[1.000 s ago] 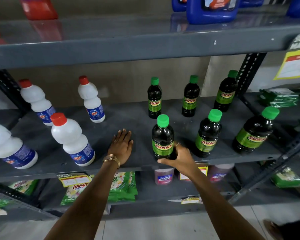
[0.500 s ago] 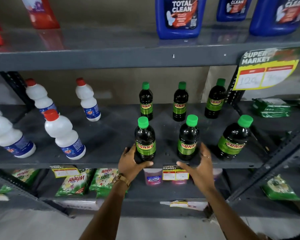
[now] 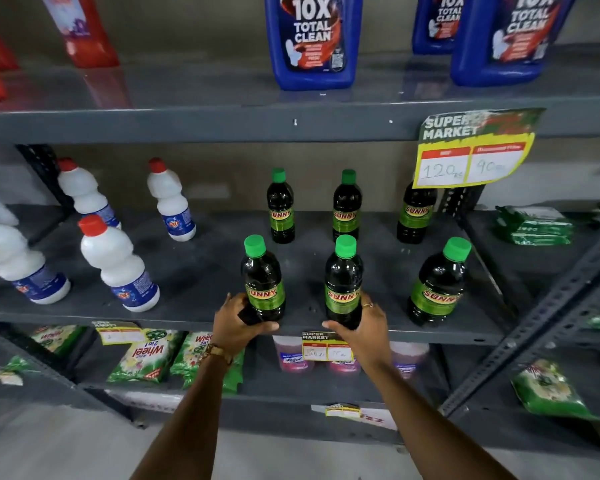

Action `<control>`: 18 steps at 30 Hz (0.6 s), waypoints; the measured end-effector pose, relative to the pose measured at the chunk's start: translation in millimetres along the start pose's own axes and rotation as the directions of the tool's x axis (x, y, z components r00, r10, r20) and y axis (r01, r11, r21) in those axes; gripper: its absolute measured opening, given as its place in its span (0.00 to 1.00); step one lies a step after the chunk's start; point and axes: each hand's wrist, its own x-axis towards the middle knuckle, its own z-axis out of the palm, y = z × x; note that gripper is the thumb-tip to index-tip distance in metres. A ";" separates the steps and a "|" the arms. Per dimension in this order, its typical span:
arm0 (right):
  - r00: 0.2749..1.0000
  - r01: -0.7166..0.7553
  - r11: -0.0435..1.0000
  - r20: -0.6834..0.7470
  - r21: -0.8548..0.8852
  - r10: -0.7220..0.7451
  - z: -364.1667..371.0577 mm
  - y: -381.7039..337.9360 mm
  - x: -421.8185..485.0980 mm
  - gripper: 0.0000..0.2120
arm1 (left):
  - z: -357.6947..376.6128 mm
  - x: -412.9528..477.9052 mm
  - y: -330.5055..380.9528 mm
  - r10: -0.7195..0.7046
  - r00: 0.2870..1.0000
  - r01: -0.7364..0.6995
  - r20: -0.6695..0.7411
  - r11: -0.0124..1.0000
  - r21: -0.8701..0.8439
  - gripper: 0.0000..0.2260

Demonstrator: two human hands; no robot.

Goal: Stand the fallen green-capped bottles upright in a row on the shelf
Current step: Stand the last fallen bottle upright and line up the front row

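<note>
From the head camera we count six green-capped bottles standing upright on the grey middle shelf (image 3: pixel 194 271), in two rows of three. The back row holds a back left bottle (image 3: pixel 280 207), a back middle bottle (image 3: pixel 346 206) and a back right bottle (image 3: pixel 414 216), whose top is hidden behind a hanging price card (image 3: pixel 475 150). The front row, near the shelf's edge, holds a front left bottle (image 3: pixel 263 280), a front middle bottle (image 3: pixel 343 282) and a front right bottle (image 3: pixel 437 282), which stands alone with no hand on it. Our left hand (image 3: pixel 236 323) is wrapped around the base of the front left bottle, thumb in front and fingers curled behind it. Our right hand (image 3: pixel 364 327) cups the base of the front middle bottle in the same way, thumb across the front; a ring shows on one finger. On the left part of the same shelf we count four white bottles with red caps in full view, the nearest being the white bottle (image 3: pixel 118 265), and part of a fifth at the frame's edge. On the shelf above stand three blue jugs, the middle blue jug (image 3: pixel 312 39) plainly labelled, and red containers to the left, too cut off to count. Green packets (image 3: pixel 142 358) lie on the shelf below.
</note>
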 end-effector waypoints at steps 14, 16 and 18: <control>0.999 0.002 0.977 -0.047 0.212 0.008 -25.8 11.0 -33.0 0.44 | 26.0 -43.3 9.7 0.042 0.943 -0.066 -0.330 0.996 -0.062 0.49; 0.962 0.026 0.967 -0.269 0.255 0.045 -42.1 25.2 -53.8 0.36 | 49.0 -74.9 15.9 0.160 0.904 -0.177 -0.396 0.984 -0.009 0.44; 0.879 0.021 0.953 -0.459 0.303 0.127 -62.4 38.3 -61.9 0.36 | 79.2 -90.1 28.4 0.259 0.934 -0.274 -0.246 0.961 -0.027 0.36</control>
